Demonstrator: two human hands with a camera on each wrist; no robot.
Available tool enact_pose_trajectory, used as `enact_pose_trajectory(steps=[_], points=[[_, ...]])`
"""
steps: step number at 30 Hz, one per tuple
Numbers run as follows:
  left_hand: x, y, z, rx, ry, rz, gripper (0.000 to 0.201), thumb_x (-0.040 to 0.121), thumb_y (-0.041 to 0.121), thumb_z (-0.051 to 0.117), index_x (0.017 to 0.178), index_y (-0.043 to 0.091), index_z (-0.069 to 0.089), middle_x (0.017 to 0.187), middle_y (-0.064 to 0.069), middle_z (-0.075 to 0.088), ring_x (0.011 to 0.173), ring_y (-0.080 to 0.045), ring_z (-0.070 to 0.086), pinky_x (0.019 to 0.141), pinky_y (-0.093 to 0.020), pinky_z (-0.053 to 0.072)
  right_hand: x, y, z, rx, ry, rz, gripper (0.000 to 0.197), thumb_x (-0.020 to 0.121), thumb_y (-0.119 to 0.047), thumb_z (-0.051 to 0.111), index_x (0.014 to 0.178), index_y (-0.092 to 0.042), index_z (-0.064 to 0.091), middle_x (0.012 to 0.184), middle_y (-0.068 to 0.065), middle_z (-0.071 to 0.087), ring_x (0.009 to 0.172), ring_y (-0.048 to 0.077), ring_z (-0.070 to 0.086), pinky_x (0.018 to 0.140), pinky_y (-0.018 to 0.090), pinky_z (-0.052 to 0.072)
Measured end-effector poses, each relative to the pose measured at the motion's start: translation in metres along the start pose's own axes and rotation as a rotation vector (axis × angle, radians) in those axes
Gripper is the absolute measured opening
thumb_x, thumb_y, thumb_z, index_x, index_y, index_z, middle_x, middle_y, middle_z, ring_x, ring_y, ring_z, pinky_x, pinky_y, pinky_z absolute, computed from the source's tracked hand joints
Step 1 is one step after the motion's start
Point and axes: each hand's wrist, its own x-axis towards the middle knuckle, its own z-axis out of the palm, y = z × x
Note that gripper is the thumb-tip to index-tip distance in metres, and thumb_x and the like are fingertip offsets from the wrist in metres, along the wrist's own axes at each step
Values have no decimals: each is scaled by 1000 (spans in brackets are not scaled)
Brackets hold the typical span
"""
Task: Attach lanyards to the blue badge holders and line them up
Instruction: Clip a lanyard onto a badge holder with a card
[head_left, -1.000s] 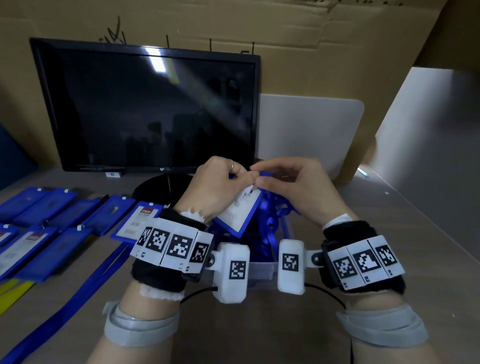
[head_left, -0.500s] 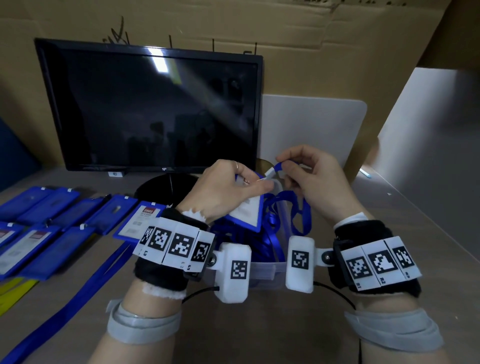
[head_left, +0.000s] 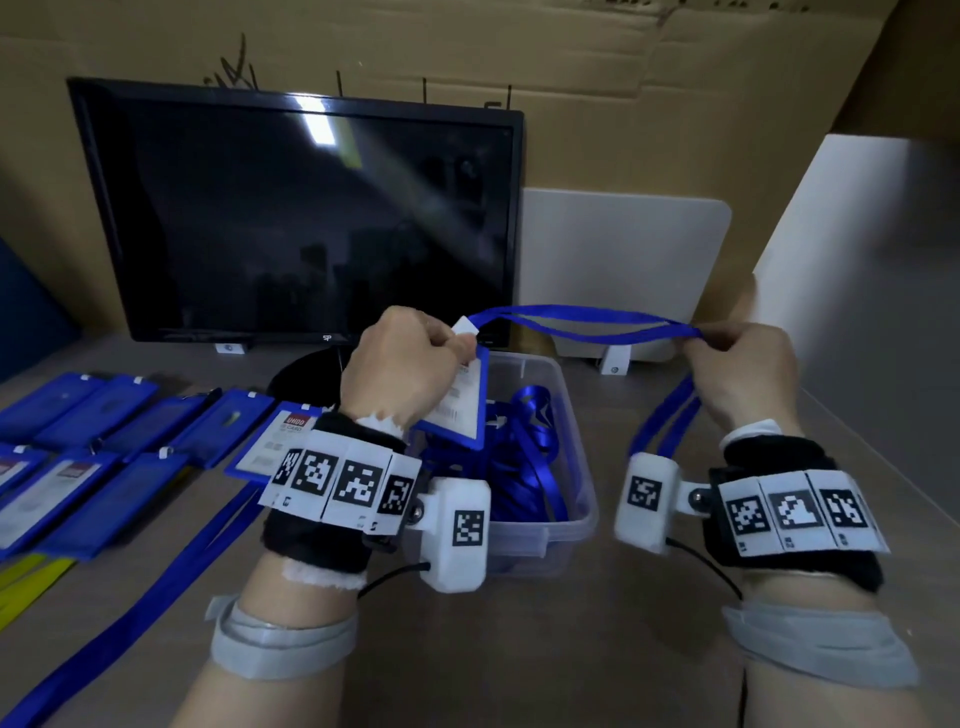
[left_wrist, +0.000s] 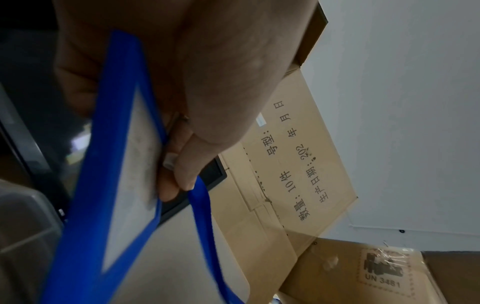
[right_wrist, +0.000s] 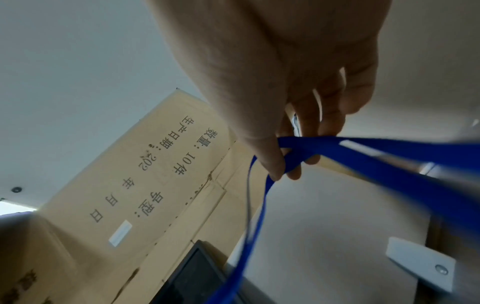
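The person's left hand (head_left: 410, 374) is raised above a clear plastic bin (head_left: 582, 499), fingers and thumb curled round the top edge of a blue badge holder (head_left: 462, 410) with a white card inside. From the holder's white clip tab (head_left: 464, 327) a blue lanyard (head_left: 582, 325) runs sideways as a doubled strap to the right hand (head_left: 737, 374), which pinches it between thumb and fingertips; the rest of the strap hangs down below that hand. More blue lanyards (head_left: 524, 457) lie tangled in the bin. To the left, other badge holders (head_left: 104, 447) lie in rows on the table (head_left: 571, 649), in front of a dark monitor (head_left: 306, 218). The lanyard appears already attached and is being drawn out straight. The next move likely calls for carrying the pair left and laying it square beside the row.
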Motion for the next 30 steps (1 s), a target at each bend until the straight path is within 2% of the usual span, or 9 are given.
enact_pose_trajectory(steps=[4, 8, 11, 14, 16, 18, 22, 27, 30], points=[[-5, 9, 10, -2, -90, 16, 26, 90, 45, 68, 76, 25, 76, 84, 7, 74, 89, -16, 69, 89, -42, 57, -2, -7, 11, 92, -47, -25, 24, 97, -19, 57, 115, -16, 73, 104, 3, 68, 97, 19, 59, 80, 27, 40], [-8, 11, 13, -12, -168, 73, 24, 88, 43, 72, 76, 24, 78, 76, 8, 75, 79, -8, 71, 83, -36, 59, -8, -14, 20, 47, -366, -90, 41, 90, -11, 65, 128, -26, 65, 117, 0, 65, 103, 16, 62, 92, 34, 53], [-9, 11, 13, -15, -192, 124, 25, 87, 44, 73, 76, 24, 79, 72, 9, 75, 73, -3, 70, 77, -30, 60, -17, -25, 21, 65, -484, -184, 42, 90, -15, 66, 126, -36, 66, 99, -14, 62, 90, 2, 59, 73, 14, 46], [-9, 12, 12, -21, -234, 167, 23, 88, 43, 72, 77, 23, 78, 75, 8, 76, 74, -3, 71, 79, -32, 60, -27, -43, 21, 344, -533, -260, 38, 92, -5, 63, 122, -28, 70, 112, -13, 69, 100, -7, 63, 78, 8, 48], [-9, 12, 12, 2, -278, 199, 25, 90, 43, 69, 79, 22, 77, 79, 7, 76, 79, -6, 71, 83, -38, 59, -35, -49, 23, 439, -673, -294, 34, 92, -6, 67, 122, -21, 70, 115, -7, 74, 106, -4, 67, 89, 13, 52], [-8, 12, 11, 10, -303, 229, 28, 91, 46, 66, 81, 22, 76, 84, 6, 76, 83, -7, 71, 85, -42, 58, -40, -50, 24, 417, -747, -330, 31, 89, -17, 72, 120, -21, 72, 112, -9, 75, 107, 2, 68, 91, 17, 54], [-8, 10, 9, -61, -262, 190, 22, 90, 45, 69, 83, 24, 76, 80, 6, 76, 77, -6, 72, 81, -39, 61, -38, -48, 25, 419, -679, -319, 23, 86, -16, 73, 109, -17, 75, 92, -6, 78, 87, 0, 72, 73, 11, 54], [-7, 9, 8, -113, -183, 165, 6, 93, 24, 69, 92, 25, 74, 88, 8, 74, 85, -9, 71, 81, -36, 61, -29, -40, 31, 346, -545, -284, 11, 94, -20, 67, 102, -26, 72, 94, -4, 75, 90, 9, 71, 84, 26, 57], [-7, 9, 8, -140, -222, 166, 24, 92, 16, 69, 110, 29, 61, 94, 3, 73, 85, -16, 71, 76, -37, 61, -29, -42, 32, 338, -518, -280, 11, 98, -22, 61, 106, -20, 68, 95, -3, 74, 90, 9, 70, 82, 22, 55]])
